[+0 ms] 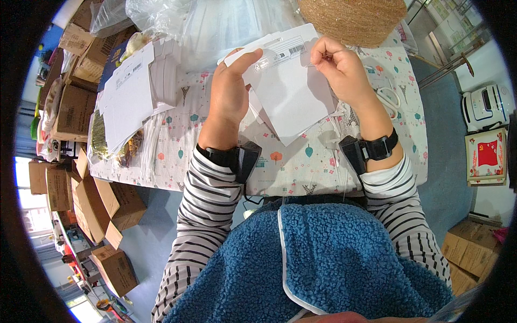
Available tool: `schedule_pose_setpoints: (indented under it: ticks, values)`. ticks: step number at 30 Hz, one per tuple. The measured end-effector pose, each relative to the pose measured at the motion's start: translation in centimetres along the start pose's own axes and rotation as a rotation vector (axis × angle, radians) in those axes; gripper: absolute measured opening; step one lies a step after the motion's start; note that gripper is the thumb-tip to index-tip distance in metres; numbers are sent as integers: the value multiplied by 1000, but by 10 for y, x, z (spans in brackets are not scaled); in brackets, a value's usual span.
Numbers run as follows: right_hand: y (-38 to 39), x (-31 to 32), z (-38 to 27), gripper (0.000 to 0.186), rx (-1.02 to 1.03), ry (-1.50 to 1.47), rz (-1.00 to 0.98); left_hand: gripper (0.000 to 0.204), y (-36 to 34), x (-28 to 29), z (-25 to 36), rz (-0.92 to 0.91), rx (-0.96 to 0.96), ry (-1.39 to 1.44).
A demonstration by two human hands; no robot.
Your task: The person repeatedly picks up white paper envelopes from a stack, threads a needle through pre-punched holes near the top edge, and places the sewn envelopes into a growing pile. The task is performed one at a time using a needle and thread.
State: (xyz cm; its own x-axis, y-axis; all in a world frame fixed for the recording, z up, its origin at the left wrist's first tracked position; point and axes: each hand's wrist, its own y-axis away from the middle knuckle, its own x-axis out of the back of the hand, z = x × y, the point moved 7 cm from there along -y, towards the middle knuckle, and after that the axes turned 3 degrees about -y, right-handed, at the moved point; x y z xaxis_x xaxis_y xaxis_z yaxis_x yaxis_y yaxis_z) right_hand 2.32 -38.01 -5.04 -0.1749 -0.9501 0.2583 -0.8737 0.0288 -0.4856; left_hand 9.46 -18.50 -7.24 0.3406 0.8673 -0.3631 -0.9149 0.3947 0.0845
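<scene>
My left hand point(229, 91) grips a white printed card point(293, 89) by its upper left side, thumb on top and fingers behind. The card has a slotted tab and a barcode along its top, and at least one more card shows behind it. My right hand point(344, 72) is closed in a pinch at the card's upper right edge, by a bit of clear film; what lies between the fingertips is too small to make out. Left of my hands rests a stack of similar white cards point(129, 94). White-handled scissors point(389, 101) lie beyond my right wrist.
Clear plastic bags point(231, 27) and a large ball of brown fibre point(353, 19) take up the table's far side. White strings point(153, 142) and gold tinsel point(99, 134) lie by the card stack. Cardboard boxes point(116, 269) stand on the floor at left, with more boxes point(471, 247) at right.
</scene>
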Motion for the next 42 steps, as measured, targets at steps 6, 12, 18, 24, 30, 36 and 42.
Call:
schedule_pose_setpoints:
  ticks: [6,12,18,24,30,36,42]
  values:
    - [0,-2,-4,10,41,75,4,23,-1,2,-2,29,14,-7]
    - [-1,-3,-5,11,23,78,8,23,-2,3,-3,17,15,11]
    - [1,-8,-22,12,143,248,-12,31,-3,4,-6,40,55,58]
    - [1,-12,-26,14,233,294,38,32,0,3,-5,49,49,31]
    - [0,4,-16,16,205,103,208,37,0,-2,0,19,-50,-2]
    - [2,6,-7,15,144,-8,275,37,1,-1,1,32,-75,30]
    - [1,4,-5,14,109,-58,250,28,-5,-5,-4,-119,-21,249]
